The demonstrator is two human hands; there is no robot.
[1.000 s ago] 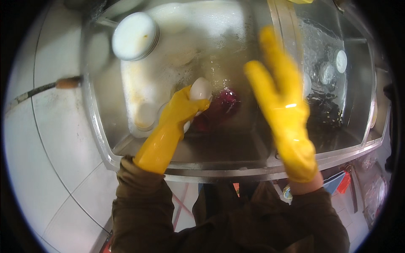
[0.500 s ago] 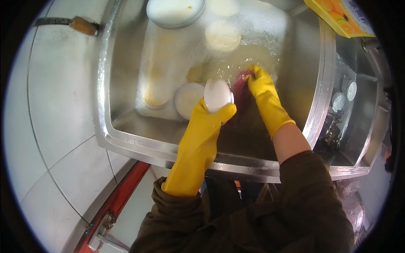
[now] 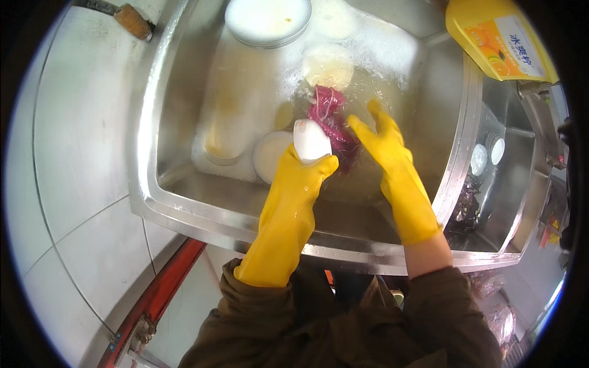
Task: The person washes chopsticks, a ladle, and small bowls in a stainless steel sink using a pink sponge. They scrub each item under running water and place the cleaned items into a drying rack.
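My left hand (image 3: pixel 302 178), in a yellow rubber glove, is closed on a small white bowl (image 3: pixel 311 141) held tilted above the water. Just beyond the bowl, a wet magenta cloth (image 3: pixel 330 113) lies partly in the soapy water. To its right, my right hand (image 3: pixel 386 138), gloved the same way, has its fingers apart and holds nothing; it is separate from the cloth. Left of the bowl, a round pale dish (image 3: pixel 270 158) sits in the water, partly hidden by my left glove. A stack of white plates (image 3: pixel 268 18) stands at the far side of the sink.
The steel sink (image 3: pixel 245 228) surrounds both hands. A yellow detergent bottle (image 3: pixel 497 40) stands at its far right corner. A second basin (image 3: pixel 518 165) on the right holds small white dishes (image 3: pixel 488 153) and dark food scraps (image 3: pixel 467 205). White tiles (image 3: pixel 86 135) line the left side.
My right hand has let go of the magenta cloth and opened. The cloth now lies farther left, against the bowl's far side. The bowl has tilted slightly in my left hand.
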